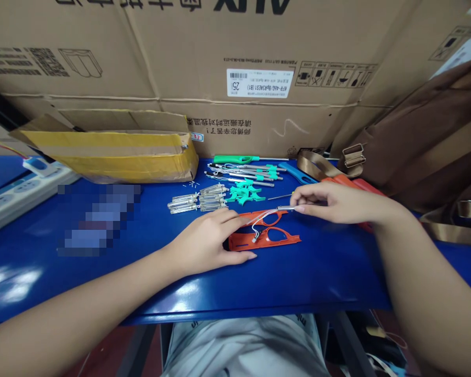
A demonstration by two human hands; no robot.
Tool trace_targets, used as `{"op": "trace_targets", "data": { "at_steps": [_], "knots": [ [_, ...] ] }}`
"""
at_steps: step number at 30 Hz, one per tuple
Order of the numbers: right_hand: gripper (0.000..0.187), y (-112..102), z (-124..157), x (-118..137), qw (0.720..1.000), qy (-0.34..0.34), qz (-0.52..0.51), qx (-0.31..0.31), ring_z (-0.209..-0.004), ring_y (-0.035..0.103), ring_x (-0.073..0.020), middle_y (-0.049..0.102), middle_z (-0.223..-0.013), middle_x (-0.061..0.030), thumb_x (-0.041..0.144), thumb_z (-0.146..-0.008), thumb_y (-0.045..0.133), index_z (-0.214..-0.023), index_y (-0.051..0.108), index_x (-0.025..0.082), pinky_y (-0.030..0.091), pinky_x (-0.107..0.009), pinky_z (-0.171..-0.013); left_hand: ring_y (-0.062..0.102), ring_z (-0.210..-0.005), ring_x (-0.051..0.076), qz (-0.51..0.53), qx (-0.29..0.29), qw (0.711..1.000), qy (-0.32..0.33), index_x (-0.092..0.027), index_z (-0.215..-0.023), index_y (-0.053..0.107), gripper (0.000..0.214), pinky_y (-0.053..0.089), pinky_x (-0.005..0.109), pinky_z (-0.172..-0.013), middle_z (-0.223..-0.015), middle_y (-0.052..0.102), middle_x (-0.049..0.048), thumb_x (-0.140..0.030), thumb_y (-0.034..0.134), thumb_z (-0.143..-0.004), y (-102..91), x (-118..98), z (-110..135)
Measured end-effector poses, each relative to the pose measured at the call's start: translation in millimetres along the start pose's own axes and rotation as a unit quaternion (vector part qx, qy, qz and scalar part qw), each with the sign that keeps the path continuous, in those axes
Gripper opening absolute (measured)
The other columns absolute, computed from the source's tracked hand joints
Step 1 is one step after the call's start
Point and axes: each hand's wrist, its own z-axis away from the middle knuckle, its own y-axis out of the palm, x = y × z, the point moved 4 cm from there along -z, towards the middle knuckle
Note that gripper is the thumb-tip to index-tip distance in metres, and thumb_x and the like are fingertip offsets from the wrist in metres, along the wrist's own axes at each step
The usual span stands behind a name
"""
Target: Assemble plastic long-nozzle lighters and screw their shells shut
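An orange plastic shell (269, 238) with two oval cut-outs lies flat on the blue table (149, 272). My left hand (210, 241) rests on its left end, fingers curled round it and pressing it down. My right hand (332, 201) pinches a thin metal tube (286, 208) at the shell's upper right; white wires (261, 222) run from the tube down to a small connector on the shell. Behind the shell lie several clear tubes (198, 201), turquoise plastic pieces (245, 192) and thin rods with green sleeves (245, 173).
Large cardboard boxes (235, 68) wall off the back. A taped open carton (118, 149) sits at the back left, a white power strip (19, 188) at far left. More orange shells (353, 184), a blue handle (298, 173) and a brown bag with straps (424, 141) crowd the right.
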Motion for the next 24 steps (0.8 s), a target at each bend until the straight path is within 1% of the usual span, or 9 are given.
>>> {"op": "trace_targets", "data": {
  "at_steps": [2,8,11,14,16,19,20,22,24],
  "knots": [
    [0.045,1,0,0,1.000,0.003,-0.017,0.001,-0.082,0.057,-0.0191,0.065,-0.095,-0.0062,0.061,-0.090,0.059,-0.102,0.066,0.018,0.044,-0.030,-0.071,0.066,-0.098,0.026,-0.024,0.008,1.000,0.014,-0.015,-0.129,0.065,0.060,0.056,0.039,-0.084,-0.111,0.070,0.0096,-0.058,0.071,-0.088,0.7,-1,0],
    [0.041,0,2,2,0.999,-0.018,-0.027,0.011,-0.080,0.053,-0.0174,0.063,-0.090,-0.0043,0.059,-0.091,0.060,-0.094,0.067,0.019,0.042,-0.029,-0.071,0.065,-0.098,0.024,-0.059,0.031,0.998,0.012,-0.020,-0.107,0.073,0.029,0.054,0.038,-0.084,-0.106,0.069,0.0055,-0.044,0.067,-0.092,-4.3,6,1],
    [0.039,0,3,2,0.999,-0.015,-0.023,0.022,-0.078,0.051,-0.0163,0.062,-0.088,-0.0032,0.058,-0.091,0.061,-0.092,0.066,0.019,0.041,-0.029,-0.069,0.065,-0.097,0.024,-0.068,0.033,0.997,0.009,-0.020,-0.103,0.073,0.023,0.053,0.037,-0.083,-0.106,0.069,0.0045,-0.039,0.067,-0.091,-9.3,10,2],
    [0.039,2,4,3,0.999,-0.006,-0.013,0.043,-0.076,0.051,-0.0158,0.061,-0.087,-0.0027,0.058,-0.091,0.061,-0.090,0.065,0.019,0.040,-0.028,-0.068,0.065,-0.096,0.024,-0.085,0.026,0.996,0.006,-0.020,-0.101,0.071,0.024,0.053,0.038,-0.083,-0.105,0.069,0.0048,-0.041,0.069,-0.088,-12.5,11,2],
    [0.039,4,3,6,0.999,-0.008,-0.013,0.048,-0.075,0.051,-0.0155,0.060,-0.086,-0.0026,0.058,-0.091,0.061,-0.089,0.065,0.019,0.039,-0.028,-0.066,0.065,-0.098,0.025,-0.093,0.008,0.996,0.005,-0.019,-0.109,0.069,0.034,0.053,0.039,-0.083,-0.107,0.068,0.0054,-0.044,0.071,-0.086,-13.9,9,1],
    [0.039,7,1,9,0.998,-0.014,-0.027,0.047,-0.073,0.052,-0.0151,0.060,-0.082,-0.0021,0.058,-0.092,0.059,-0.089,0.064,0.019,0.040,-0.027,-0.066,0.066,-0.104,0.026,-0.078,-0.034,0.996,0.012,-0.019,-0.129,0.061,0.057,0.054,0.039,-0.086,-0.115,0.068,0.0066,-0.052,0.075,-0.084,-15.3,4,1],
    [0.039,8,1,10,0.998,-0.013,-0.034,0.050,-0.072,0.052,-0.0150,0.059,-0.081,-0.0018,0.058,-0.093,0.058,-0.090,0.064,0.019,0.041,-0.027,-0.065,0.066,-0.105,0.026,-0.068,-0.048,0.996,0.019,-0.020,-0.132,0.058,0.060,0.054,0.038,-0.087,-0.117,0.068,0.0067,-0.053,0.075,-0.085,-15.5,2,1],
    [0.040,11,0,11,0.997,-0.010,-0.045,0.066,-0.070,0.053,-0.0149,0.060,-0.078,-0.0015,0.058,-0.095,0.055,-0.090,0.063,0.019,0.042,-0.027,-0.064,0.067,-0.103,0.023,-0.047,-0.077,0.995,0.043,-0.020,-0.131,0.059,0.052,0.054,0.035,-0.086,-0.114,0.069,0.0061,-0.051,0.071,-0.091,-16.1,-1,2],
    [0.038,13,1,12,0.995,-0.006,-0.052,0.085,-0.068,0.055,-0.0149,0.061,-0.077,-0.0016,0.055,-0.096,0.054,-0.089,0.062,0.019,0.044,-0.027,-0.062,0.068,-0.096,0.020,-0.029,-0.105,0.992,0.068,-0.020,-0.125,0.063,0.036,0.053,0.032,-0.083,-0.107,0.071,0.0050,-0.042,0.066,-0.097,-16.5,-3,3]
  ]
}}
